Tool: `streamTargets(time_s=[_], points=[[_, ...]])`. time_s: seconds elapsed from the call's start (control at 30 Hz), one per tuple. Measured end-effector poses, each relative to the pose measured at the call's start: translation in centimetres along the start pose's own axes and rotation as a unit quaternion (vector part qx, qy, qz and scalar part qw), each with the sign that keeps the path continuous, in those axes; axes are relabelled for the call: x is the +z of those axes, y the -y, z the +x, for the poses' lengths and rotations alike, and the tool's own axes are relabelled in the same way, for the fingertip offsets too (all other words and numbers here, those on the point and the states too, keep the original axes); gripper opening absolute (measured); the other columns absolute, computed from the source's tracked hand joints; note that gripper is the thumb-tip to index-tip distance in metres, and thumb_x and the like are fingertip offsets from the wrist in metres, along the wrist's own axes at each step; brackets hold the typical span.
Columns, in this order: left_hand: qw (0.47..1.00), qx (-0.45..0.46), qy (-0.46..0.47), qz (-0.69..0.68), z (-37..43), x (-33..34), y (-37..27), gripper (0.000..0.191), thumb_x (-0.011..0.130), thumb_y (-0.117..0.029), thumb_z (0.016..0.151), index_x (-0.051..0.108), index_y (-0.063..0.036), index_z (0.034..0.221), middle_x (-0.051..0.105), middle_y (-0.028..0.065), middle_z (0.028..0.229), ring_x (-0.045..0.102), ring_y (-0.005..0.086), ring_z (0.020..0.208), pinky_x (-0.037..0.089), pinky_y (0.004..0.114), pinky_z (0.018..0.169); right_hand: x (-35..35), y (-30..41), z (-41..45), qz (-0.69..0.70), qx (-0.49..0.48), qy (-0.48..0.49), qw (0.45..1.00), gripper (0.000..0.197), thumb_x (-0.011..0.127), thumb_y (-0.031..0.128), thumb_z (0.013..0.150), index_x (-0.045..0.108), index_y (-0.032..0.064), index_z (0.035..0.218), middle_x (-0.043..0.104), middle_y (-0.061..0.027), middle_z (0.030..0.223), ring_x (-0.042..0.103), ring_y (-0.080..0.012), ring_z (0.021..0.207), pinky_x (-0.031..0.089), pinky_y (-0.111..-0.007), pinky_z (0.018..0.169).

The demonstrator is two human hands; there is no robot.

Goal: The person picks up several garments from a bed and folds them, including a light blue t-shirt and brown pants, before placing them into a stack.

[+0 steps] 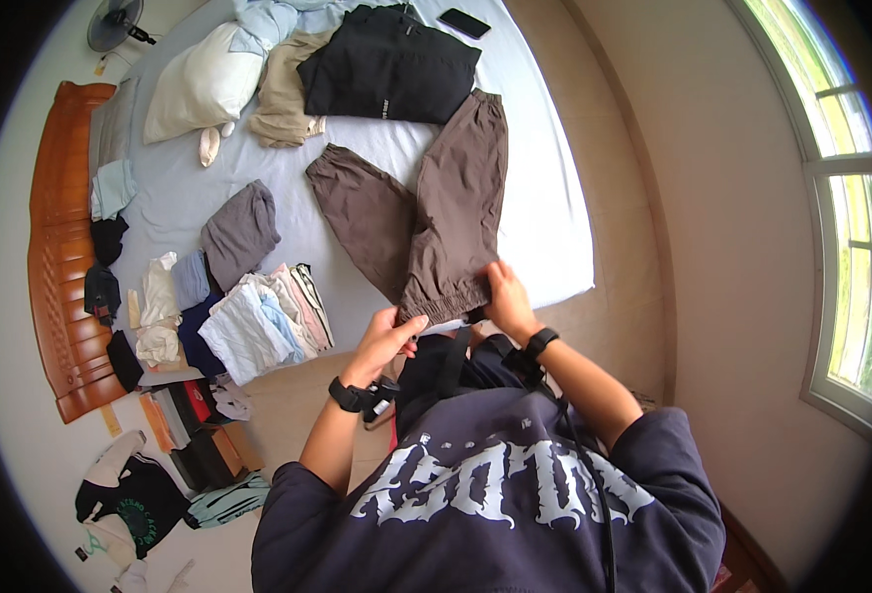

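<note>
Brown trousers (454, 207) with an elastic waistband lie spread on the pale bed sheet (547, 222), their legs pointing away from me and apart. The left trouser leg is angled outward; the cuff of the right one touches a folded black jacket (399, 67). My left hand (384, 341) grips the left end of the waistband, thumb on top. At the waistband's other end, my right hand (508, 296) holds the fabric, its fingertips partly hidden by the cloth. Both wrists wear black straps with small devices.
Folded clothes (258, 322) stand stacked at the bed's near left edge, beside a grey folded garment (241, 233). A white pillow (198, 85), khaki clothing (287, 96) and a phone (465, 23) lie farther back. Shoe boxes (202, 437) are on the floor; a wall with a window (851, 244) runs along the right.
</note>
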State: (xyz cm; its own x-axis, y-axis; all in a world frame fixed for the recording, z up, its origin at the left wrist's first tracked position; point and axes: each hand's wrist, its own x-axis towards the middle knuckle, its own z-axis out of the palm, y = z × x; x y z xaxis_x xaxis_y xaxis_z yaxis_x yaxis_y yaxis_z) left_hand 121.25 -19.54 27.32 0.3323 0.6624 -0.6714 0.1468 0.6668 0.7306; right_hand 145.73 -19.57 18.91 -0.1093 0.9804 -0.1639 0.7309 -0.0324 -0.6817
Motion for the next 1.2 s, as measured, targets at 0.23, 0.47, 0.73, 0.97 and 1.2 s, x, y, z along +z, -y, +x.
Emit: streamTargets(time_s=[0.23, 0.47, 0.73, 0.97, 1.2], points=[[0.892, 0.211, -0.152, 0.369, -0.5, 0.4, 2.6, 0.050, 0.086, -0.025, 0.063, 0.041, -0.0041, 0.061, 0.045, 0.0107, 0.067, 0.051, 0.0301, 0.066, 0.042, 0.041, 0.060, -1.9, -0.5, 1.1, 0.069, -0.005, -0.002, 0.998, 0.042, 0.056, -0.010, 0.065, 0.055, -0.0001, 0.106, 0.058, -0.0230, 0.098, 0.057, -0.0445, 0.092, 0.048, -0.045, 0.078], [0.900, 0.292, -0.132, 0.295, 1.3, 5.4, 1.6, 0.057, 0.079, -0.021, 0.070, 0.048, 0.0042, 0.112, 0.055, 0.0224, 0.107, 0.053, 0.0413, 0.104, 0.045, 0.046, 0.088, -3.4, 7.2, 1.3, 0.062, -0.027, 0.132, 0.989, 0.036, 0.059, 0.002, 0.067, 0.053, -0.0036, 0.102, 0.063, -0.0287, 0.084, 0.060, -0.0465, 0.086, 0.048, -0.052, 0.078], [0.887, 0.324, -0.135, 0.299, 2.2, 1.7, 1.6, 0.040, 0.068, 0.000, 0.072, 0.056, 0.0010, 0.110, 0.056, 0.0196, 0.104, 0.054, 0.0424, 0.099, 0.046, 0.045, 0.083, -7.0, 10.0, 2.2, 0.093, -0.065, 0.100, 0.988, 0.030, 0.059, 0.001, 0.072, 0.052, -0.0024, 0.100, 0.062, -0.0270, 0.087, 0.060, -0.0462, 0.084, 0.047, -0.049, 0.073], [0.894, 0.290, -0.095, 0.327, 1.6, -2.0, 1.4, 0.033, 0.062, 0.000, 0.077, 0.064, 0.0018, 0.110, 0.061, 0.0164, 0.103, 0.058, 0.0378, 0.098, 0.046, 0.042, 0.087, -8.2, 9.6, 2.6, 0.082, -0.107, 0.024, 0.991, 0.040, 0.059, -0.003, 0.067, 0.052, -0.0028, 0.107, 0.060, -0.0268, 0.091, 0.059, -0.0453, 0.088, 0.048, -0.045, 0.075], [0.865, 0.336, -0.128, 0.350, -1.0, -3.5, -3.6, 0.048, 0.053, 0.013, 0.070, 0.062, 0.0013, 0.116, 0.062, 0.0154, 0.110, 0.056, 0.0357, 0.106, 0.047, 0.040, 0.092, -10.1, 10.3, 2.6, 0.010, -0.061, 0.002, 0.998, 0.050, 0.056, -0.011, 0.067, 0.056, 0.0045, 0.114, 0.056, -0.0178, 0.105, 0.058, -0.0398, 0.094, 0.048, -0.042, 0.081]])
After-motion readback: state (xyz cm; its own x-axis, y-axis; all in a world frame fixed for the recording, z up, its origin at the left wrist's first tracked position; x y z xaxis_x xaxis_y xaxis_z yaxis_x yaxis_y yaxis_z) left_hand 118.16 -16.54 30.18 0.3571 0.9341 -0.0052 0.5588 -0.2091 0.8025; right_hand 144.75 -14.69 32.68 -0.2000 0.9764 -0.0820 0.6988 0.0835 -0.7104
